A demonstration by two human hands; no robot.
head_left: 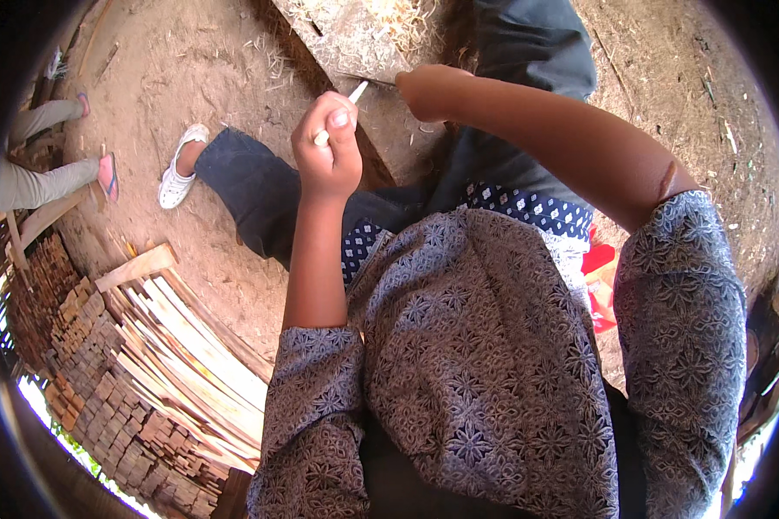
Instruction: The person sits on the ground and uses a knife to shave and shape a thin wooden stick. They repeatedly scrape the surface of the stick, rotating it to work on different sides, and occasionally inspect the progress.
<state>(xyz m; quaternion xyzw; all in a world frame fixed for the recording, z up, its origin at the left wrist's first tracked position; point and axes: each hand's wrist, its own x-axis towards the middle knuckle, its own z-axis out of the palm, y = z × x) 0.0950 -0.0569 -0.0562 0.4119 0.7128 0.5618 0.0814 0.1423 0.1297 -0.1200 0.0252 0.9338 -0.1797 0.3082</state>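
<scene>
My left hand [327, 147] is wrapped round a pale wooden stick [358, 92]. One blunt end of the stick pokes out by the thumb, and the other end points up and right toward my right hand [428, 92]. That hand is closed in a fist beside the end of the stick. A thin dark edge shows between the fist and the stick, but what the fingers hold is hidden. Just beyond both hands lies the end of a worn wooden plank [355, 54], dusted with shavings. My legs are spread on either side of it.
Curly wood shavings [402, 22] lie on the plank's far part. Long pale wood strips [190, 346] and stacked cut wood pieces [104, 406] fill the lower left. Another person's legs [52, 186] are at far left. Something red [601, 285] lies by my right hip.
</scene>
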